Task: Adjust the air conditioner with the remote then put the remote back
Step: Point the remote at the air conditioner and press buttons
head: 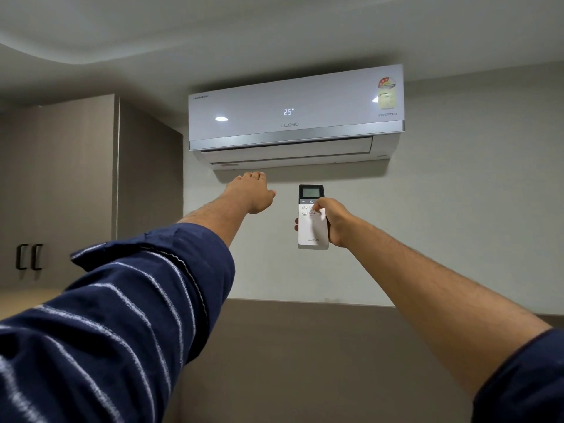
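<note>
A white wall-mounted air conditioner [296, 117] hangs high on the wall, its front panel showing 25 degrees and its lower flap nearly closed. My right hand [334, 219] grips a white remote [312, 230] held upright below the unit, with the thumb resting on the buttons under its small screen. My left hand [251, 192] is stretched up with the palm flat and fingers together, just beneath the unit's outlet at its left end, holding nothing.
A tall brown cupboard [76, 178] with two dark handles [29, 257] stands to the left. A brown panel [305, 361] covers the lower wall beneath the pale upper wall. The ceiling has a stepped edge at the upper left.
</note>
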Tool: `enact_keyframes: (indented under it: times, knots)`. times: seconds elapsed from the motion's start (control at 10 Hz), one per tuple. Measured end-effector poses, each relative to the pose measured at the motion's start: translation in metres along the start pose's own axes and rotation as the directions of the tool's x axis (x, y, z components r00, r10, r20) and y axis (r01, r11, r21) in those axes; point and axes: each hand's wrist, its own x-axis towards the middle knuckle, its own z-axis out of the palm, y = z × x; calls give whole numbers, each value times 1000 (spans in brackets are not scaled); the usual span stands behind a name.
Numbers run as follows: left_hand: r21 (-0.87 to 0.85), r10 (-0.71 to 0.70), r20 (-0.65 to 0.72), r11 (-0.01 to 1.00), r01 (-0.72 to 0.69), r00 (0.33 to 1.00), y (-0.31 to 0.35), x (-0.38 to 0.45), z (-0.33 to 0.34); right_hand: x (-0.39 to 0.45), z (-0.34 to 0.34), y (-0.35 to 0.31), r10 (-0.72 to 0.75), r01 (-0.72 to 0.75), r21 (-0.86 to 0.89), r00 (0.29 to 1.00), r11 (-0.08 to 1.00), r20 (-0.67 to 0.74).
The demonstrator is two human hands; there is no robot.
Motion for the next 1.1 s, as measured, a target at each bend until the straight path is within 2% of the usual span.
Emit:
enact_keyframes:
  times: [1.1]
  knots:
    - [-2, -9, 1, 1000, 9, 1000, 9, -6, -7, -8, -6, -8, -32, 28, -31, 991, 999, -128]
